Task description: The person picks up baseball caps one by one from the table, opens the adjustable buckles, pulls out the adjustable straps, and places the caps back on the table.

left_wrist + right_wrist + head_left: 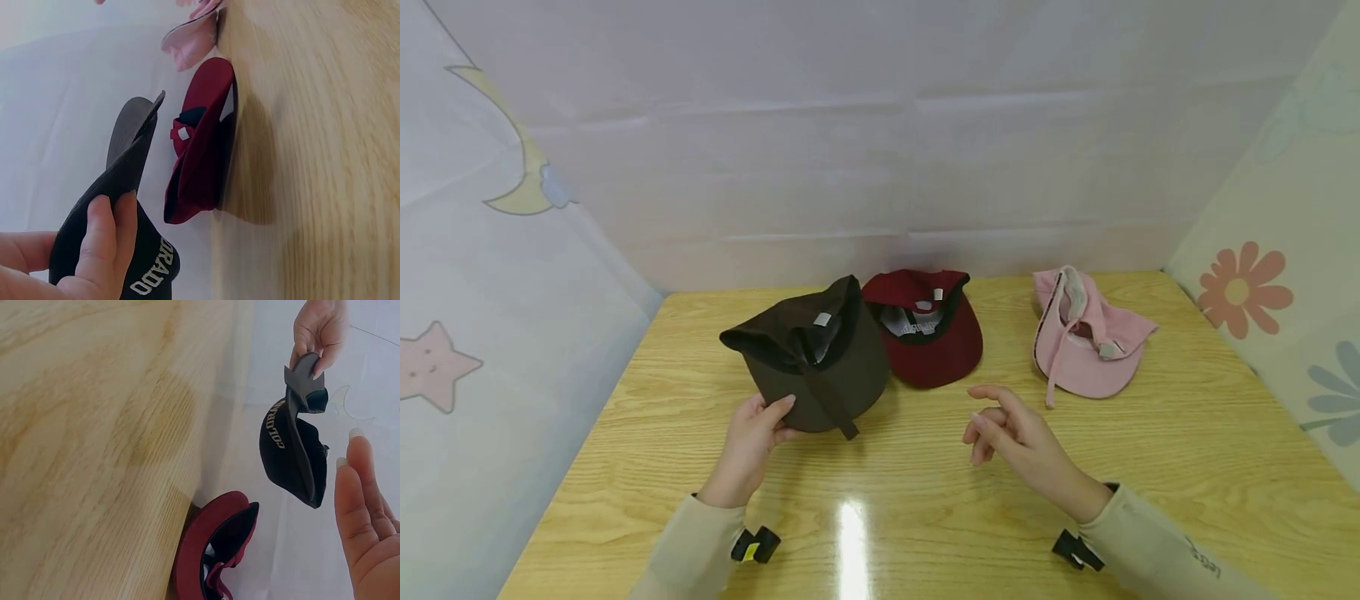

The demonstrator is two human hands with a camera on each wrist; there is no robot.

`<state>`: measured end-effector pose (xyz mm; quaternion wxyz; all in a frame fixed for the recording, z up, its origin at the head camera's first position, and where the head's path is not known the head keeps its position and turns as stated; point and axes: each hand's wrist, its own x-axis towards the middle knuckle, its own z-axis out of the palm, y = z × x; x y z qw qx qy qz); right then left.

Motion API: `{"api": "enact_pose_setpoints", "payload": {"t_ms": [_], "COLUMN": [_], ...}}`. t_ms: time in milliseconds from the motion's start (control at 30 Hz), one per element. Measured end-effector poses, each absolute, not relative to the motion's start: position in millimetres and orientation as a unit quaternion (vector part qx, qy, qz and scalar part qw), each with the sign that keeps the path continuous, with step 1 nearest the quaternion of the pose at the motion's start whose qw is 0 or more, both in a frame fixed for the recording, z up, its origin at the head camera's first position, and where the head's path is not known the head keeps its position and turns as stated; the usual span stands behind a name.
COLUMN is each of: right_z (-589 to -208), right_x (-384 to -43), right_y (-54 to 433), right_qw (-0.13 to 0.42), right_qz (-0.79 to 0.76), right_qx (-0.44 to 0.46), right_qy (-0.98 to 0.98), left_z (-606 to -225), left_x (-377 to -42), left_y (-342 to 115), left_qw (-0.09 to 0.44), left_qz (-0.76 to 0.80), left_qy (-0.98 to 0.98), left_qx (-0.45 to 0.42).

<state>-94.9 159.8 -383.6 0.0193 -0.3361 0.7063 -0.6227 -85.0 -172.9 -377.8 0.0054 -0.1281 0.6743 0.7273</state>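
My left hand [751, 442] pinches the brim of a dark baseball cap [868, 367], thumb on the brim's underside and fingers beneath. The cap is upside down with its inside facing me, its strap hanging over the brim. In the right wrist view this black cap [275, 440] is held above the table, and pale "COLORADO" lettering shows on its front. My right hand [1022, 442] hovers over the table with fingers loosely bent and nothing in it. Behind the dark cap, a maroon cap [936, 362] lies upside down on the table.
A pink cap [1093, 375] lies upside down at the back right, its strap hanging over the brim. The wooden table [647, 467] meets a pale cloth backdrop [880, 167] behind, with printed cloth walls at both sides.
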Motion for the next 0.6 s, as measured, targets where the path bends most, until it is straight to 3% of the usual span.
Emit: {"api": "enact_pose_setpoints", "payload": {"t_ms": [600], "right_z": [-383], "right_x": [-94], "right_y": [161], "right_qw": [0.024], "right_qz": [-0.622], "right_qx": [-0.331], "right_qy": [0.709], "left_z": [-386], "left_x": [-94], "left_y": [-184], "left_qw": [-0.001], "left_qz": [0.741], "left_qy": [0.653], "left_qx": [-0.156]}}
